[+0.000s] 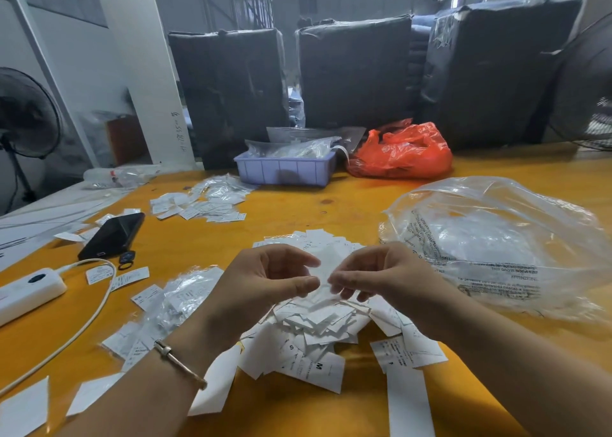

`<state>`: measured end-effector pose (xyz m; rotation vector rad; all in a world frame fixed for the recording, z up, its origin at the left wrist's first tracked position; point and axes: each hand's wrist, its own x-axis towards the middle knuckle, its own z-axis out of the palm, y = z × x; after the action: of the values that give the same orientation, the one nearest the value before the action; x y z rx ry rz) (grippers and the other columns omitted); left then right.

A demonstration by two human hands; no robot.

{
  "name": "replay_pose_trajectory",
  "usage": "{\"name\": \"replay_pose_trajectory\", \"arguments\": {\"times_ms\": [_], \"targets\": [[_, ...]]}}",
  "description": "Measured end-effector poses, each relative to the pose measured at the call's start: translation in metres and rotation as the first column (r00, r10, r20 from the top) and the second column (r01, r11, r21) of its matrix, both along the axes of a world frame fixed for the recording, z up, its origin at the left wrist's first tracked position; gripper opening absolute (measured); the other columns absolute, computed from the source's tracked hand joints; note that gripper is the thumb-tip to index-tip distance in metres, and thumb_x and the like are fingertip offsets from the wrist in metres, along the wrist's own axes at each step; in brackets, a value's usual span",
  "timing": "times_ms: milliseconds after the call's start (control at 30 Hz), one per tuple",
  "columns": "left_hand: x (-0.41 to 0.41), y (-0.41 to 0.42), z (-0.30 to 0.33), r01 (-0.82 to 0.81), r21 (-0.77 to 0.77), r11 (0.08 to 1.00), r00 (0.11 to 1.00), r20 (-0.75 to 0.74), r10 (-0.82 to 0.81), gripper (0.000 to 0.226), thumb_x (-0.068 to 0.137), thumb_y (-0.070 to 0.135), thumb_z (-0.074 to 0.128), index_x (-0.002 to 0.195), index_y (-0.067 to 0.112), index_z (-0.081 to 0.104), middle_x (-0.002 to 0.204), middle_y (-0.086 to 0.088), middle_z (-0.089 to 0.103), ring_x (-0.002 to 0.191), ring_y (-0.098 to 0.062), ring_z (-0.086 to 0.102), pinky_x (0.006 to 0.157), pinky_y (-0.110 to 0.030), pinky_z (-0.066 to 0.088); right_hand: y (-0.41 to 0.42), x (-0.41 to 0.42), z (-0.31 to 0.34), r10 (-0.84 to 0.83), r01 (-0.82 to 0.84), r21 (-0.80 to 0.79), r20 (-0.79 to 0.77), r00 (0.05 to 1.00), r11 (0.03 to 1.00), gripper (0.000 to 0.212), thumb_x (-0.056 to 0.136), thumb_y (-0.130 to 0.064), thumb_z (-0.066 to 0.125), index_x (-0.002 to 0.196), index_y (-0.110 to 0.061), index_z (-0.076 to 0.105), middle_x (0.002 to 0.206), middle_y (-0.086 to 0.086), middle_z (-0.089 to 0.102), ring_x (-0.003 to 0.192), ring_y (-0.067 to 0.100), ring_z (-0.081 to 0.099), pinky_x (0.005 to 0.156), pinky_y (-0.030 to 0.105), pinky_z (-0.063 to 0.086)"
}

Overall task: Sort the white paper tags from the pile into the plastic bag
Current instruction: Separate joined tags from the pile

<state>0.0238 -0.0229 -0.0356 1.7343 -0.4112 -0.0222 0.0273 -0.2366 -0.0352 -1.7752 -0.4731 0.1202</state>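
Observation:
A pile of white paper tags lies on the yellow table in front of me. Both hands hover just above it, facing each other. My left hand and my right hand each pinch the same white tag between thumb and fingers, one at each side. A large clear plastic bag with printed warning text lies crumpled to the right, its mouth towards the pile.
More tags lie scattered at the left and further back. A black phone, a white power strip with cable, a purple tray and a red bag sit around. Black wrapped bales stand behind.

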Motion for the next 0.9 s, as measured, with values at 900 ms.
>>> {"name": "replay_pose_trajectory", "arguments": {"times_ms": [900], "targets": [[-0.0007, 0.0021, 0.0025, -0.014, 0.116, 0.993, 0.998, -0.064, 0.021, 0.029, 0.074, 0.029, 0.076, 0.075, 0.0, 0.069, 0.075, -0.016, 0.075, 0.064, -0.021, 0.071, 0.054, -0.02, 0.051, -0.0021, 0.0033, -0.0047, -0.249, 0.306, -0.16, 0.299, 0.921, 0.939, 0.014, 0.087, -0.023, 0.068, 0.076, -0.014, 0.071, 0.07, 0.003, 0.07, 0.066, 0.019, 0.063, 0.058, 0.029, 0.048]]}}
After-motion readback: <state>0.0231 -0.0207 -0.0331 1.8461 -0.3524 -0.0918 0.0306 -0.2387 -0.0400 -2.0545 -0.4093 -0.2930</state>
